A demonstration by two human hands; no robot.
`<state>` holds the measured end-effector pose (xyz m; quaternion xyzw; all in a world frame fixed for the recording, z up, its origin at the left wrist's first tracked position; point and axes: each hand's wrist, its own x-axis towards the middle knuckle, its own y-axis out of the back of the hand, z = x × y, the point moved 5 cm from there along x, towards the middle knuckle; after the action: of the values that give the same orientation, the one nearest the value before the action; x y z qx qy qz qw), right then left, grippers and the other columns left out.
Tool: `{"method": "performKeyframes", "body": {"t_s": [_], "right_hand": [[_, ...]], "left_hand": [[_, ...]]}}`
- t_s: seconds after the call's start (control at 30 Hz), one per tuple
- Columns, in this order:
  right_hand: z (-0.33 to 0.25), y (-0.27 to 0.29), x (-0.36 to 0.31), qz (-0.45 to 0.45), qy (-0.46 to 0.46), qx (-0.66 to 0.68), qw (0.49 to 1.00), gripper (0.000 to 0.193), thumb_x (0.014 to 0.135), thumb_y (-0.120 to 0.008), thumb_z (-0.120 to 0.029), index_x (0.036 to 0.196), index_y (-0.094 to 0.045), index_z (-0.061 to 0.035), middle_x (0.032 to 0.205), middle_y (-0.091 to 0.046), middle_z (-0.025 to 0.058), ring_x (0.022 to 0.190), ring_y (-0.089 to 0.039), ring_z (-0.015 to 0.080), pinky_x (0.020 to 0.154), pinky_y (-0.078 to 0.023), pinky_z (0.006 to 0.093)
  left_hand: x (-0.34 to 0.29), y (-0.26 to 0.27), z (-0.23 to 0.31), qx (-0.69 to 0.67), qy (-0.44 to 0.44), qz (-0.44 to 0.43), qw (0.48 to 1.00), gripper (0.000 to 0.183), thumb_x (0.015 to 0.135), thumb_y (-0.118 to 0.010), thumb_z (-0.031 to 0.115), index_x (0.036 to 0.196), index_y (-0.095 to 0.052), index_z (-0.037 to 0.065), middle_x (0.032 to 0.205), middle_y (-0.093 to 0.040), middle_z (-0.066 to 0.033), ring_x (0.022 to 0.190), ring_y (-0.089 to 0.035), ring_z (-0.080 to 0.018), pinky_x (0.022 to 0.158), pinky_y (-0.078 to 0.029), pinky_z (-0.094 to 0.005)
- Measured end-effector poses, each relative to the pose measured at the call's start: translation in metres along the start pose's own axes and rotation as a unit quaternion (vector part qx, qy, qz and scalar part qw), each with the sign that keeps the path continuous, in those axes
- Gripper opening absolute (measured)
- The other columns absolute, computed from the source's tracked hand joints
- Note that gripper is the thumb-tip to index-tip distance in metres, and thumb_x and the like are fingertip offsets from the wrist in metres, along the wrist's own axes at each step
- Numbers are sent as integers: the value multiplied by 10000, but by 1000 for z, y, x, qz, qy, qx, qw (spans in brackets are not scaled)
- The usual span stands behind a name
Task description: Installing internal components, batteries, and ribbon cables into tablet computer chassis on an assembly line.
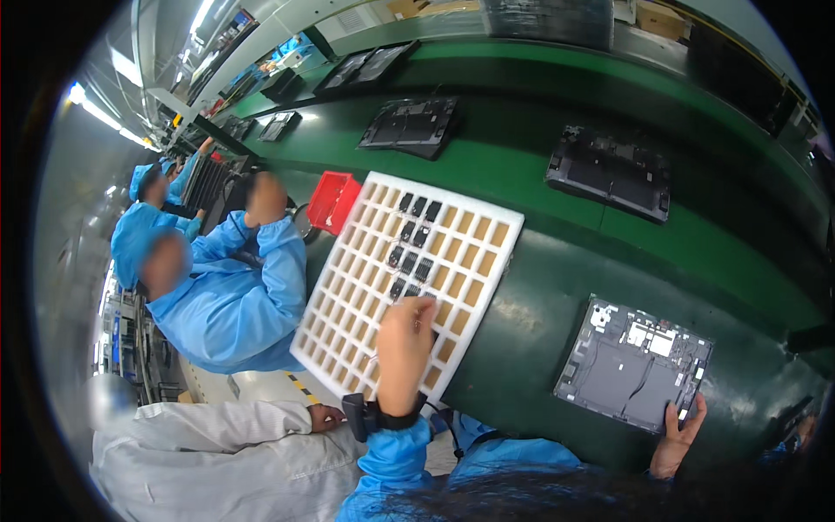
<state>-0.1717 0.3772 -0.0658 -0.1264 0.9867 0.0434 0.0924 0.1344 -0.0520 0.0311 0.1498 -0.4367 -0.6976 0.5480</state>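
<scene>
My left hand reaches over a white foam tray, its fingers bent and drawn together above the cells. Whatever is between the fingertips is too small to make out. Small black parts with thin wires lie in several cells close by; the other visible cells show a tan bottom. At the right, an opened laptop base lies on the green bench with its inside facing up. My right hand holds that base at its near right corner, thumb over the edge and fingers along the side.
A red bin stands against the tray's far left corner. More laptop bases lie on the green line beyond. A co-worker in blue sits left of the tray; another person's pale sleeve is at lower left.
</scene>
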Motion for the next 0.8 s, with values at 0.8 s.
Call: {"method": "performKeyframes", "body": {"t_s": [0.8], "right_hand": [[-8,-3,0,-39,44,-70,996,679,1065,-684,-87,1642,-345,25,1537,-517,158,1380,-501,214,1218,-342,343]], "left_hand": [[17,-38,5,-355,88,-23,930,112,1135,-555,54,1125,-594,-50,1046,-809,-197,840,-767,-159,762,-629,-297]]}}
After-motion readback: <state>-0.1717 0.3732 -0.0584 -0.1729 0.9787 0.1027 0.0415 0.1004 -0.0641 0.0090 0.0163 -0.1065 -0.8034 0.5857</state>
